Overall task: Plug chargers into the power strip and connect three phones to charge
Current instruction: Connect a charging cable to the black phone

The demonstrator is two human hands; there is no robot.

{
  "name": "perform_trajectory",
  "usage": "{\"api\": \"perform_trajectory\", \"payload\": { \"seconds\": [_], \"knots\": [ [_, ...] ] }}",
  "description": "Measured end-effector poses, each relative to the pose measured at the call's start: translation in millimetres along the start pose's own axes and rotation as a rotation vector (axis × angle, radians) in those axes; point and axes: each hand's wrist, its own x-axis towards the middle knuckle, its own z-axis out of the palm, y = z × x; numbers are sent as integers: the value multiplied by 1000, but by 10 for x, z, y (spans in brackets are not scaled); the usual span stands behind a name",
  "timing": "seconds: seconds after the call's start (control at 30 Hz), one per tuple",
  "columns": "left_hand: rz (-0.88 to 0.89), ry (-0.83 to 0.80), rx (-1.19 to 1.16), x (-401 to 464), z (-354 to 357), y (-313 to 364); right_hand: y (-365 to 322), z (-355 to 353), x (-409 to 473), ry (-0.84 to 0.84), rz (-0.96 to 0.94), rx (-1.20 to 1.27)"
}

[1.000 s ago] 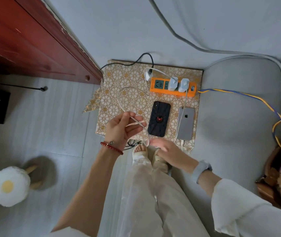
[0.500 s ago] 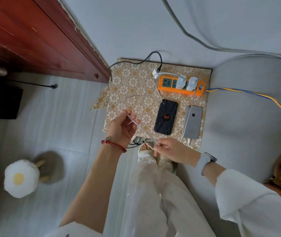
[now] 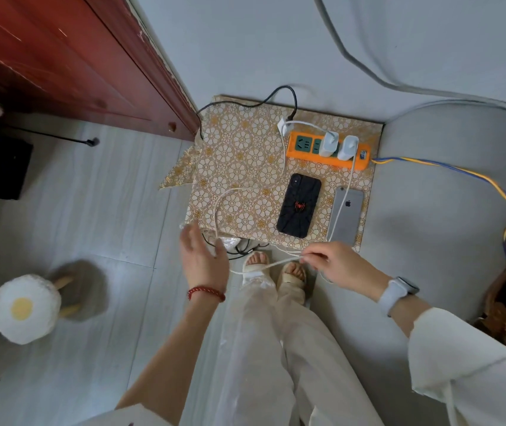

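Standing over grey sofa cushion (image 3: 448,216) and patterned gold mat (image 3: 239,167), red wooden door (image 3: 61,63) at left, egg-shaped plush stool (image 3: 25,309) on floor. On mat: orange power strip (image 3: 307,149) along far edge, two white chargers (image 3: 339,145) seated in right-hand sockets, left socket free; third white plug (image 3: 283,127) lying just off strip's left end, apparently not inserted. Black phone (image 3: 299,206) face down mid-mat, no cable at it. Silver phone (image 3: 346,215) just beside, to right, white lead running down over it, connection at bottom edge hidden. Left hand (image 3: 204,259) with fingers spread, relaxed, gripping nothing, white cable (image 3: 217,216) looping just past it. Right hand (image 3: 337,264) pinching same cable near its free end between thumb and fingertips. Only two phones in view. Step in hand, as judged: straightening cable for second phone. Next: turning connector tip toward black phone's near edge, steadying phone with free hand, pushing straight in.
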Motion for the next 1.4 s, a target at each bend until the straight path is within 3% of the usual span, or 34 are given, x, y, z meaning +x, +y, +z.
{"api": "perform_trajectory", "payload": {
  "seconds": [0.07,0.17,0.27,0.37,0.43,0.5,0.63,0.77,0.87,1.03,1.23,1.3,1.4],
  "knots": [
    [319,-157,52,-142,77,55,-140,44,55,3,-31,8],
    [492,-392,51,-247,102,130,-226,45,86,85,-33,57],
    [613,-334,-12,-250,56,168,-189,-6,45,63,-5,68],
    [458,-131,-50,-174,-3,133,-87,-74,-38,-53,52,127],
    [254,29,-130,-105,-78,84,27,-158,-99,-60,101,147],
    [170,118,-151,-55,-145,-1,159,-245,-169,-30,162,132],
    [200,44,87,-59,-139,-100,183,-259,-203,-5,183,66],
    [529,-261,288,-256,-24,84,-87,-96,-100,-51,70,13],
    [691,-400,281,-362,40,240,-270,-78,-59,-32,29,33],
    [582,-393,-33,-280,-57,252,-177,-346,-141,73,85,111],
    [610,-525,21,-350,84,273,-256,-254,-134,15,66,124],
    [630,-477,11,-349,126,318,-286,-194,-105,8,53,157],
    [545,-265,-14,-287,99,257,-236,-210,-109,-17,52,204]
  ]
}}
